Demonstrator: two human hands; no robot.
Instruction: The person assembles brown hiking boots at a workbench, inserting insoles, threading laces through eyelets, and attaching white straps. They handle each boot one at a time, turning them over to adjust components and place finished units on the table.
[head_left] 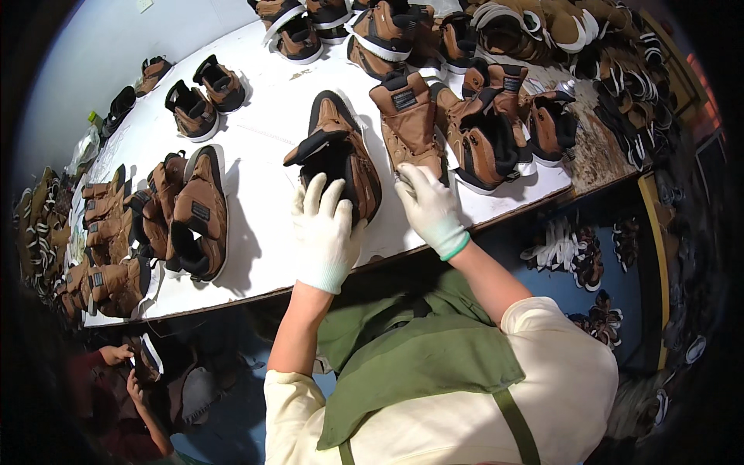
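Observation:
A brown and black high-top shoe (363, 167) stands on the white table in front of me, its toe pointing away. My left hand (325, 232), in a white knit glove, is at its heel, fingers over the black collar and thumb at the outer side. Just to the right, another brown shoe (403, 128) has its tall tongue raised, with a dark label patch on it. My right hand (428, 208), gloved in white with a green cuff, has its bent fingers on the near end of that shoe; its heel is partly hidden by the glove.
Several brown shoes (484, 147) crowd the table's right side, more (384, 35) are stacked at the back. At left stand a pair (205, 209) and brown shoe uppers (108, 225). Another person's hands (124, 364) hold a shoe at lower left. Shelves (655, 256) stand at right.

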